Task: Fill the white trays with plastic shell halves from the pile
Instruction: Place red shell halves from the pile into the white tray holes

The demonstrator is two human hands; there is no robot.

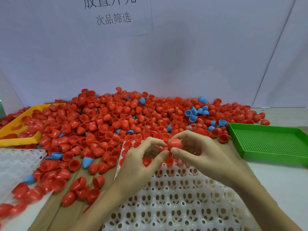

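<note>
Both hands meet over the far end of the white tray (175,197). Right hand (198,152) pinches a red shell half (174,143) between thumb and fingertips, dome up, just above the far rows. Left hand (141,157) has its thumb and forefinger closed on the same spot from the other side. Looks like a second red piece stuck beneath, maybe two nested halves being pulled apart, but fingers hide the join. Only the far rows of the tray hold a few red halves; the near sockets are bare, so filling has barely begun. The pile (126,117) spills against the tray's far and left edges, within easy reach. A green tray (270,144) sits right of it, a yellow one (20,130) far left.
</note>
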